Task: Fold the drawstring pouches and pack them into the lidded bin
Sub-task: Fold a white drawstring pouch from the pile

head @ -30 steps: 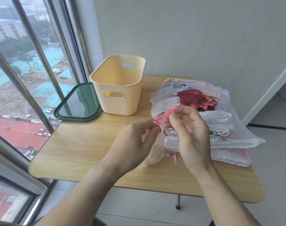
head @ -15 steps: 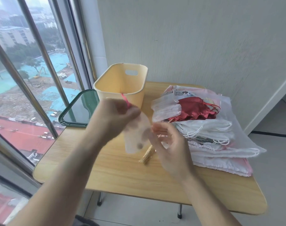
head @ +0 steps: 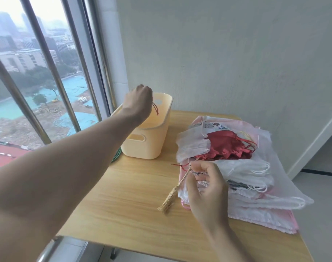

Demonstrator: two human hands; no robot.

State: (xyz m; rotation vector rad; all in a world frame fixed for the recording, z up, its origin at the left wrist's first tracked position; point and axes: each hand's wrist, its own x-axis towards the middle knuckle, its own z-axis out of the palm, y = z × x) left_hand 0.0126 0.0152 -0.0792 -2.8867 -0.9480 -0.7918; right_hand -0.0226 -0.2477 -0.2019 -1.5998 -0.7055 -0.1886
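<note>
I see my left hand (head: pixel 137 102) over the open top of the yellow bin (head: pixel 148 140) at the far left of the table (head: pixel 135 201), fingers curled, a red cord (head: pixel 155 109) hanging from them; any pouch it holds is hidden. My right hand (head: pixel 206 188) pinches a pouch at the near edge of the pile of pouches (head: pixel 242 173) on the right, where a gold tassel (head: pixel 169 197) trails onto the wood. A green lid (head: pixel 116 157) peeks out behind my forearm.

A light wooden table with rounded corners (head: pixel 135 210) stands against a pale textured wall (head: pixel 227 59). Left, a tall window with metal bars (head: pixel 53 72) gives hazy daylight; grey floor (head: pixel 320 201) lies right.
</note>
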